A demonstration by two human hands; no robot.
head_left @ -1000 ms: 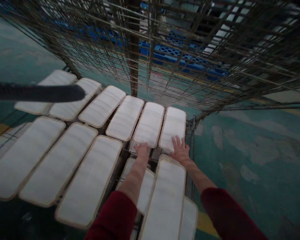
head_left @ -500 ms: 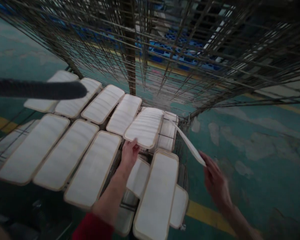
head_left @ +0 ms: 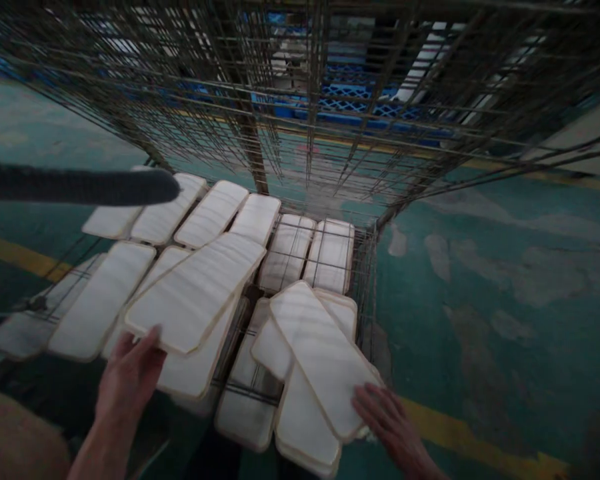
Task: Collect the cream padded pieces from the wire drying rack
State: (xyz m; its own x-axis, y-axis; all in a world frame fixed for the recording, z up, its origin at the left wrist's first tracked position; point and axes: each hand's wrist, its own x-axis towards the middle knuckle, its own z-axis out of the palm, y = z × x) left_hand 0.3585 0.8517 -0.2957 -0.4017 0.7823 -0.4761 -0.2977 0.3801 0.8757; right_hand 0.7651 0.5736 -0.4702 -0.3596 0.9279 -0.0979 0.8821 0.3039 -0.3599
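Note:
My left hand (head_left: 135,367) pinches the near end of a white rounded panel with a tan edge (head_left: 200,290). That panel lies slantwise over other panels of the left group. On the right, my right hand (head_left: 385,417) rests with its fingers spread on the lower right edge of another white panel (head_left: 320,353), which lies askew on a stack. Under it, more panels (head_left: 305,427) stick out at different angles. Two further panels (head_left: 330,257) sit beneath thin wires at the back right.
A tall wire mesh frame (head_left: 260,153) rises behind the panels. A dark bar (head_left: 80,185) juts in from the left. Blue crates (head_left: 350,93) stand beyond the mesh. The green floor (head_left: 480,287) carries yellow lines.
My left hand has moved left and nearer with a panel. My right hand has come down and left, and its panel now lies flat across the right stack. The view has shifted slightly.

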